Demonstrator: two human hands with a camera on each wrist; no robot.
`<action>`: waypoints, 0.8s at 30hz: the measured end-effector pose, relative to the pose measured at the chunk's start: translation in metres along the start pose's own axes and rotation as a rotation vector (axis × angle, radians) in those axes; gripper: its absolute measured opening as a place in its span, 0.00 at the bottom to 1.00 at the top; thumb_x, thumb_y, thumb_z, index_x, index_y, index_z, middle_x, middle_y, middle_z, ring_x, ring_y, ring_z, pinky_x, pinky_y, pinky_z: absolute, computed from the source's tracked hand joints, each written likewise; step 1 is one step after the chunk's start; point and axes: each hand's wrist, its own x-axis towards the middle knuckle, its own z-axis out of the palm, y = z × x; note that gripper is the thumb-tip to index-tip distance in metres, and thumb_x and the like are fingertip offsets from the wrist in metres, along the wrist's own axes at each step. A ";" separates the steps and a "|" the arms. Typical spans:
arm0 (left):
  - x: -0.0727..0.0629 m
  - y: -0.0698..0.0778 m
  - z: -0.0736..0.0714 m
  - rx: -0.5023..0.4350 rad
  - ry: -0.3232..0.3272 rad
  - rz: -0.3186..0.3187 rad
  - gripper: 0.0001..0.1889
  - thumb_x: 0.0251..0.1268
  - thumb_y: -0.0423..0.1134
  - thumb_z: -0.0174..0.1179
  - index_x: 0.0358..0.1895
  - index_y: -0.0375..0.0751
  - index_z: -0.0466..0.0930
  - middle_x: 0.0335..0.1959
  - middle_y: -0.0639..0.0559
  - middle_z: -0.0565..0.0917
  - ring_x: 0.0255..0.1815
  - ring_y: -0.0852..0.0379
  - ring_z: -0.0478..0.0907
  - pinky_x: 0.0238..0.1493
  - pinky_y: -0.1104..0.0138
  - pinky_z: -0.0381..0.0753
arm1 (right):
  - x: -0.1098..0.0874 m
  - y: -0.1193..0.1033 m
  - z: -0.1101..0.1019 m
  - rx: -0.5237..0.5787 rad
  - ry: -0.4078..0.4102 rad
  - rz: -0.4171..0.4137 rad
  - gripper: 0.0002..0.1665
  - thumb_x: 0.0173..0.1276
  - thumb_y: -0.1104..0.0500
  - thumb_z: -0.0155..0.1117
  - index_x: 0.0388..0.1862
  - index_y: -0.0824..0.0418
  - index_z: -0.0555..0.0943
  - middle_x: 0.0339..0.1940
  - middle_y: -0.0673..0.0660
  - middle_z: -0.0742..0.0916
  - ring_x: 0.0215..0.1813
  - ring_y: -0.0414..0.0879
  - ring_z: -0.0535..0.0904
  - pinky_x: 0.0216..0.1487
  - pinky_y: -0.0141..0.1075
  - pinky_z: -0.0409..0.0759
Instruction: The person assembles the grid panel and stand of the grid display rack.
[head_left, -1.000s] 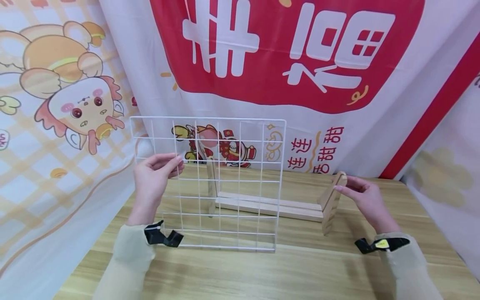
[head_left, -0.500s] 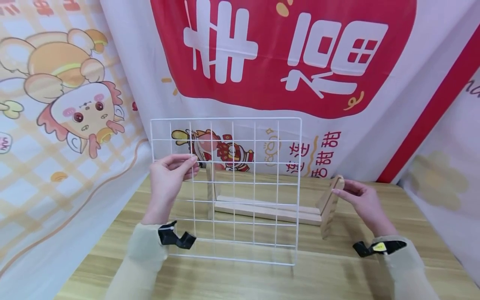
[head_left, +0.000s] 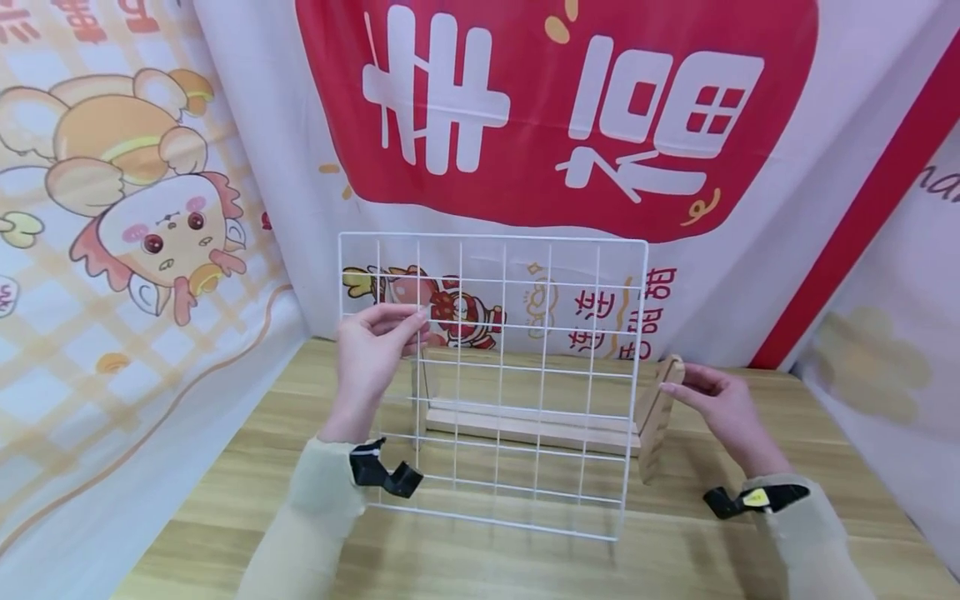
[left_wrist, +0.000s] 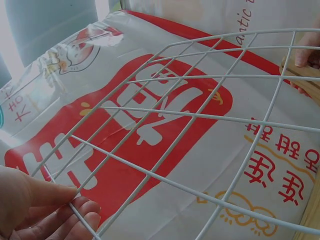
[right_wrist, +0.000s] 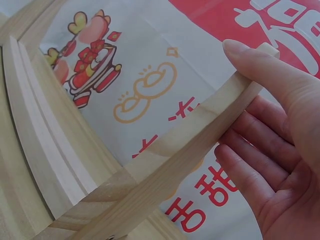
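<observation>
A white wire grid panel [head_left: 501,325] stands upright in front of a pale wooden stand [head_left: 525,428]. My left hand [head_left: 369,354] pinches one of its wires near the left side; in the left wrist view, thumb and fingers of that hand [left_wrist: 37,207] meet on the wire. The stand has a long grooved base rail between two uprights, and the grid overlaps most of it. At the right upright's top, my right hand [head_left: 727,407] holds the wood between thumb and fingers, as the right wrist view of the upright [right_wrist: 200,120] also shows.
The wood-grain table [head_left: 247,492] lies under everything. Behind it hangs a white and red printed cloth [head_left: 540,183], with a cartoon-patterned cloth [head_left: 142,250] on the left and a pale one [head_left: 877,350] on the right. Black camera straps [head_left: 386,475] wrap both wrists.
My left hand has carried the wire grid panel to the right, so it now overlaps nearly the whole wooden stand. The right hand keeps its hold on the upright.
</observation>
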 end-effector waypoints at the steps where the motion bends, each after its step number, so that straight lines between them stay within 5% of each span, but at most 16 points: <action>1: 0.000 0.001 0.002 -0.008 -0.004 0.002 0.11 0.63 0.32 0.73 0.46 0.31 0.87 0.37 0.41 0.89 0.34 0.47 0.89 0.41 0.57 0.89 | 0.000 0.000 0.000 0.004 -0.004 0.000 0.38 0.69 0.47 0.72 0.67 0.71 0.75 0.46 0.40 0.87 0.49 0.32 0.81 0.49 0.23 0.78; 9: 0.001 0.001 0.011 -0.049 -0.018 -0.008 0.11 0.63 0.33 0.73 0.45 0.31 0.87 0.41 0.33 0.88 0.35 0.45 0.89 0.38 0.59 0.89 | 0.002 0.003 0.002 -0.013 -0.034 0.011 0.38 0.70 0.46 0.72 0.69 0.68 0.75 0.53 0.51 0.87 0.50 0.33 0.80 0.50 0.24 0.78; 16: 0.006 0.003 0.022 -0.048 -0.031 0.022 0.12 0.62 0.33 0.74 0.45 0.30 0.87 0.37 0.38 0.89 0.36 0.41 0.89 0.38 0.57 0.89 | 0.000 0.001 0.003 -0.030 -0.032 0.031 0.39 0.70 0.44 0.71 0.70 0.68 0.74 0.59 0.62 0.84 0.51 0.35 0.80 0.50 0.25 0.78; 24: 0.018 0.014 0.034 0.012 -0.046 0.015 0.12 0.61 0.39 0.75 0.44 0.38 0.89 0.37 0.44 0.90 0.36 0.46 0.89 0.35 0.58 0.90 | 0.000 -0.001 0.000 -0.036 -0.003 0.028 0.40 0.70 0.44 0.71 0.69 0.69 0.75 0.58 0.63 0.85 0.50 0.35 0.80 0.49 0.25 0.79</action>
